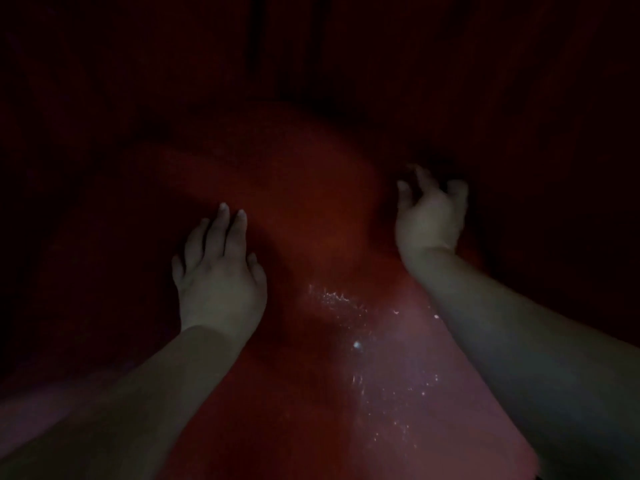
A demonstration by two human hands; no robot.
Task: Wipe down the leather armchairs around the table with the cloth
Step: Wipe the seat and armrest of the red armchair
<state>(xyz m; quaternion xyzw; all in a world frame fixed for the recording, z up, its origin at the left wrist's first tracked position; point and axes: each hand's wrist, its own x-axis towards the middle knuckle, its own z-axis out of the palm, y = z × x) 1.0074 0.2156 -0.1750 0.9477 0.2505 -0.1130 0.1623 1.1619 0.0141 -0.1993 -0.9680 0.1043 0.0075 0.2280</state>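
The scene is very dark. A red leather armchair [304, 209] fills the middle of the head view, its surface glinting with wet specks near the lower right. My left hand [218, 268] lies flat on the red leather with its fingers straight. My right hand [427, 216] hovers at the chair's right edge, fingers spread and loosely curled, holding nothing that I can see. No cloth shows in the frame.
Everything around the chair is near black; dark vertical folds, perhaps a curtain [450, 64], stand behind it. A lighter pink band [433, 393] of the chair runs to the lower right.
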